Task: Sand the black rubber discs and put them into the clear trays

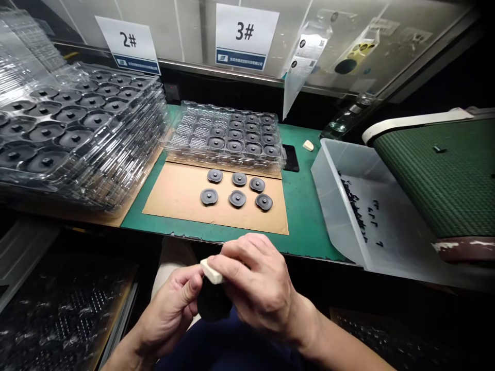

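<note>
Close to my lap, my left hand is closed on the edge of a dark round disc. Pinched in my right hand is a small cream-coloured block, pressed at the disc's upper edge. Where exactly block and disc meet is hidden by my fingers. Beyond my hands, several grey discs with a raised centre, one of them a disc at the front, lie in two rows on a sheet of brown cardboard. A clear plastic tray behind them is partly filled with similar discs.
Tall stacked trays of discs stand at left. On the green mat are a black phone-like slab and another cream block. A translucent bin holding small black pieces sits at right beside a green conveyor belt.
</note>
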The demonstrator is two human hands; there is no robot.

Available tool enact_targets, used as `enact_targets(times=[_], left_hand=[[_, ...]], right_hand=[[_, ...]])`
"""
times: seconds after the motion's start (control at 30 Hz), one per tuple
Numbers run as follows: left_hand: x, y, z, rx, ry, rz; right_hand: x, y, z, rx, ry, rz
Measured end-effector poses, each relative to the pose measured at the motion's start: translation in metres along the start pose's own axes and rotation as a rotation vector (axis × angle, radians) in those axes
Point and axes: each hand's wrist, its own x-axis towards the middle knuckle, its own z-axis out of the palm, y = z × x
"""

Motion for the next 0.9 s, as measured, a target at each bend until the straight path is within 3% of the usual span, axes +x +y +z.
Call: enact_targets(times=[0.13, 0.27, 0.43, 0.53, 0.63, 0.77, 0.83, 0.9], left_hand=[[0.001, 0.003, -0.003, -0.063, 0.067, 0.046], [0.000, 0.005, -0.007, -0.091, 0.195, 0.109], [-0.001, 0.002, -0.010, -0.048, 0.191, 0.123], [-0.002, 0.003, -0.011, -0.047, 0.264, 0.163], [-0.001, 0.005, -0.011, 0.008, 0.186, 0.091], [-0.001, 0.002, -0.010, -0.028, -0.021, -0.062], [0.000, 0.001, -0.010, -0.098, -0.008, -0.061], [0.001, 0.001, -0.010, -0.150, 0.101, 0.065]], right_hand=[[-0.001, 0.000, 0.002, -0.003, 0.039, 0.010], [-0.004, -0.003, 0.002, -0.048, -0.039, 0.165], [-0.005, -0.009, 0.004, -0.025, 0.009, 0.202], [-0.006, -0.011, 0.006, -0.015, -0.036, 0.273], [-0.007, -0.008, 0.003, -0.006, -0.093, 0.254], [0.000, -0.001, -0.005, 0.039, -0.176, -0.033], [0.002, 0.000, -0.005, 0.023, -0.163, -0.060], [0.002, -0.002, 0.000, 0.011, -0.106, 0.087]])
